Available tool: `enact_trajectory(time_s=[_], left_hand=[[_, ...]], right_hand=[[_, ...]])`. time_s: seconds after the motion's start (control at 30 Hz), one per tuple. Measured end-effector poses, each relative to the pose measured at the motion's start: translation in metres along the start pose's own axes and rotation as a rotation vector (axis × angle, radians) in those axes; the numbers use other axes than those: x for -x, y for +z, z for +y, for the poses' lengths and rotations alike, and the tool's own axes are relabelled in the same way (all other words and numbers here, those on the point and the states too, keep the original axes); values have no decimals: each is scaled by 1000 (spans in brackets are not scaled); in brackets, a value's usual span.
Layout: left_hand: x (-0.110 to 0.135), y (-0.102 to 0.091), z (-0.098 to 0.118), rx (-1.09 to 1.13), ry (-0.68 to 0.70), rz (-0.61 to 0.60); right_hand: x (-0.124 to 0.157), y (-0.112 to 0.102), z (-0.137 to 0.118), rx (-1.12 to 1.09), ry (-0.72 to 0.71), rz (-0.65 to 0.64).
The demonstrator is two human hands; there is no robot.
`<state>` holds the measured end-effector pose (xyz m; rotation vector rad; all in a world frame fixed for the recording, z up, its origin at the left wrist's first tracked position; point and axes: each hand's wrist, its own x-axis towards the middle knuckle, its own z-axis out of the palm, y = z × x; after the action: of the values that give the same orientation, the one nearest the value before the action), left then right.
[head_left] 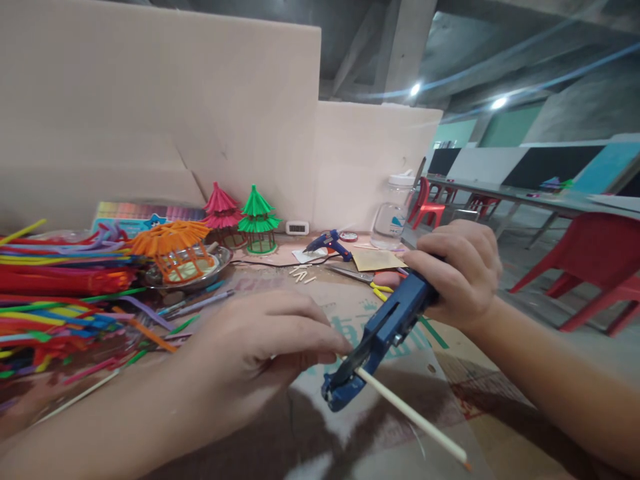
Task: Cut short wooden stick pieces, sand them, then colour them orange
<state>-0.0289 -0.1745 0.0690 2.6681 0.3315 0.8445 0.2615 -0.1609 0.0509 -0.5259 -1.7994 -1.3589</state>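
1. The left hand (280,337) is pinching one end of a pale stick (410,408), its fingers drawn narrow right beside the cutter's head.
2. The right hand (463,270) is wrapping its fingers around the handles of a blue cutter (387,330), which is slanting down toward the left hand.
3. The stick is passing between the cutter's jaws above the work surface (433,373), its far end pointing toward the lower right.
4. The surface is showing green and red print, with shadows falling below the hands.
5. Short pale pieces (300,273) are lying near a blue glue gun (327,239); a tan sheet (379,259) and a yellow-handled tool (383,291) are resting to their right.
6. Colourful fuzzy stems (55,280) are crowding the left side, and a marker set (127,225) is standing behind them.
7. An orange-roofed model (173,243) is sitting in a metal dish (223,259); a pink-roofed model (220,207) and a green-roofed model (257,217) are standing beyond, near a small digital clock (297,228).
8. A clear bottle (390,217) is standing before the pale panels (150,100).
9. Beyond, red chairs (583,260) are standing by a long table (480,191), and lights (499,103) are glowing beneath a grey ceiling (485,40).
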Motion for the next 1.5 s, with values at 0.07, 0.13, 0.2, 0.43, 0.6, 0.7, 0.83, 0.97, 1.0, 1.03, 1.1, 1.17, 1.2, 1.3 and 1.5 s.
enact_trajectory(time_s=[0.07,0.13,0.2,0.43,0.6,0.7,0.83,0.97,1.0,1.03,1.1,1.17,1.2,1.3,1.5], left_hand=[[-1,0,0,0,3,3],[-2,1,-1,-1,4,3],[-3,1,0,5,6,8],[-2,0,0,13,3,7],[-3,0,0,9,0,3],[-3,-1,0,4,-3,-1],[-1,-1,1,4,2,-2],[-2,-1,0,14,2,-1],[-3,-1,0,12,2,-3],[-3,-1,-1,9,4,-9],[-3,0,-1,3,4,-13],[-3,0,-2,3,6,-9],[-3,1,-2,5,4,-7],[-2,1,-2,10,-6,-8],[-2,1,-2,3,4,-6]], right_hand=[[0,0,0,-5,6,4],[0,0,0,-7,11,9],[1,0,0,-9,15,9],[0,-1,0,12,33,2],[-3,-1,-1,26,11,8],[-2,-1,-1,28,16,12],[-1,0,-1,35,30,-12],[0,-1,0,-5,25,11],[0,-1,0,-10,21,15],[0,-1,0,-10,19,13],[0,-1,0,-7,17,6],[0,-1,0,-12,18,4],[0,0,0,-15,19,4],[0,0,0,-22,19,6],[-1,-1,-1,-10,17,10]])
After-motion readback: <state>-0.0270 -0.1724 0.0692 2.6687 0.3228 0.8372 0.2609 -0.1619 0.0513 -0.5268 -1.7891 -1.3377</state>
